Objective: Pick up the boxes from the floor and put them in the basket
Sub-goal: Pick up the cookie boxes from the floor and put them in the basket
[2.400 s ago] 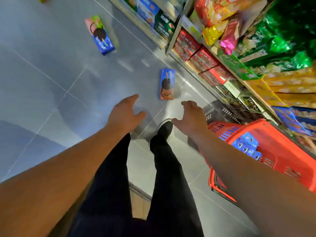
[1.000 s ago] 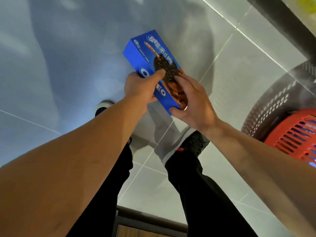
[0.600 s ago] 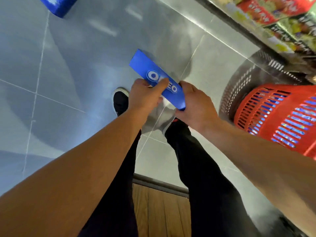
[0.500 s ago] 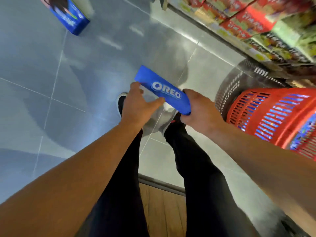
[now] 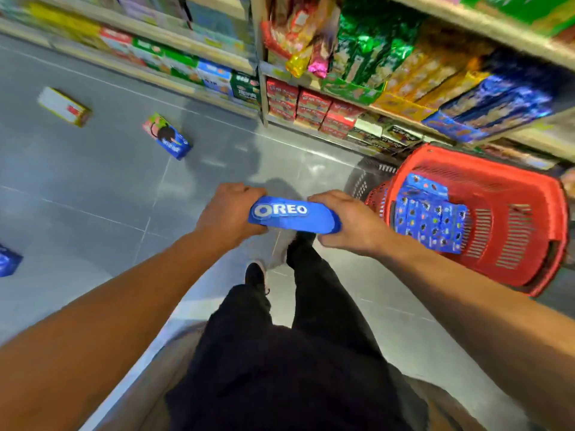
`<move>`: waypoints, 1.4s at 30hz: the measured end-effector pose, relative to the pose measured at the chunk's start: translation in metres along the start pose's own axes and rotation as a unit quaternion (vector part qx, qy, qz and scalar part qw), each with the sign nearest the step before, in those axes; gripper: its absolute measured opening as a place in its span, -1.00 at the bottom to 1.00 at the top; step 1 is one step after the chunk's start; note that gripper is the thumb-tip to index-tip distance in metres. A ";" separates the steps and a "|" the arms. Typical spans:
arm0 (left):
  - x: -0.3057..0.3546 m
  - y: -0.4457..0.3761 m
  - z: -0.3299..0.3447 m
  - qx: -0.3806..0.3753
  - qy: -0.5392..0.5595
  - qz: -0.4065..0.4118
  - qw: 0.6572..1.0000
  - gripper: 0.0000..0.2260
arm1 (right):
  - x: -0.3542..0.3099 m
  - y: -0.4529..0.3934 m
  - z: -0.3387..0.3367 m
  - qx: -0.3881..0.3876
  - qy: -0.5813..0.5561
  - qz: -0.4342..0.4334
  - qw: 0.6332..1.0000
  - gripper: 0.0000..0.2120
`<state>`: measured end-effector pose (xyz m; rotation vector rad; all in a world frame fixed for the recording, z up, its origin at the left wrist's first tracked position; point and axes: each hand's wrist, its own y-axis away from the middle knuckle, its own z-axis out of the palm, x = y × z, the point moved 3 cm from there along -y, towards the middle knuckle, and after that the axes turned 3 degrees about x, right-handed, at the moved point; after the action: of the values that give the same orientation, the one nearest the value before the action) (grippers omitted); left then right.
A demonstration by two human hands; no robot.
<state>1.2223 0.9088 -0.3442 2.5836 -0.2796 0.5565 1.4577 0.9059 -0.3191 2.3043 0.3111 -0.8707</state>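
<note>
Left hand (image 5: 231, 213) and right hand (image 5: 348, 223) clamp the Oreo box (image 5: 292, 214) — one per end — beside the red basket (image 5: 513, 231).

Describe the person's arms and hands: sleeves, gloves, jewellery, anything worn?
Both forearms are bare up to the frame edge, with no sleeves in view. The left hand and right hand are bare: no gloves. No watch, wristband or ring is visible. Below them, dark trousers and a dark shoe.

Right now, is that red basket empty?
No. The red basket already holds a blue box lying flat inside; the Oreo box in both hands is not yet in.
</note>
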 end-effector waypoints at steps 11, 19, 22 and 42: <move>0.098 0.084 -0.085 0.033 0.134 0.103 0.985 -0.42 | -0.058 0.153 -0.026 0.374 -0.289 0.031 0.881 -0.47; 0.175 0.116 -0.108 0.080 0.298 0.097 0.946 -0.67 | -0.050 0.239 -0.056 0.522 -0.402 0.046 0.751 -0.65; 0.211 0.123 -0.111 0.122 0.411 0.095 0.898 -0.78 | -0.027 0.269 -0.070 0.536 -0.447 0.053 0.715 -0.66; 0.458 0.088 0.007 0.199 0.428 0.044 0.880 -0.73 | 0.156 0.405 -0.177 0.461 -0.427 0.068 0.775 -0.65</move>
<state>1.6095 0.7856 -0.1161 2.3854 0.0341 1.8613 1.8363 0.7110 -0.1229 2.3064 -0.8596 -2.2038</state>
